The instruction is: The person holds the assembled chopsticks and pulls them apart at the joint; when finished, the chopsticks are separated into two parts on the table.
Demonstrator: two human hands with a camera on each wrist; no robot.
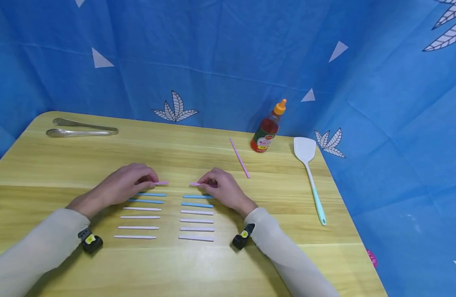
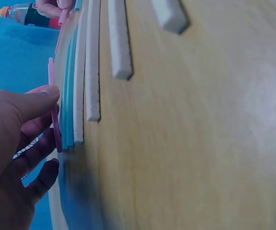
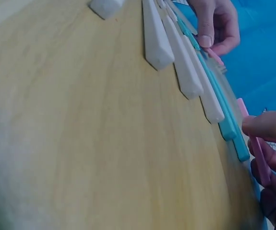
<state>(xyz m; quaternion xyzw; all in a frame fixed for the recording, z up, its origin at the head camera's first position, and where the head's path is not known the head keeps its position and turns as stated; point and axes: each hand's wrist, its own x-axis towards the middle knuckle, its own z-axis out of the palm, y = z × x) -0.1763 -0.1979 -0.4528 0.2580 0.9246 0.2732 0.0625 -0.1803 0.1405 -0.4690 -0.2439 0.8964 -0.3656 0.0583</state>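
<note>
My left hand (image 1: 129, 183) pinches a short, slim pink stick (image 1: 162, 183) between thumb and fingers, just behind the left column of sticks. Across a small gap, my right hand (image 1: 224, 187) pinches another short pink stick (image 1: 194, 184). The two pink sticks point toward each other and stay apart. In front of the hands lie two columns of short sticks, blue ones (image 1: 146, 201) (image 1: 196, 205) at the back and whitish ones (image 1: 139, 227) (image 1: 196, 229) nearer. The left column's sticks have narrowed right ends. In the right wrist view, the held pink stick (image 3: 260, 158) crosses my fingers.
A longer pink stick (image 1: 239, 158) lies behind the right hand. Beyond it stands a sauce bottle (image 1: 265, 134) with an orange cap. A white spatula (image 1: 309, 173) with a mint handle lies at right, metal tongs (image 1: 83, 128) at back left. Blue patterned cloth (image 1: 220, 49) hangs behind the table.
</note>
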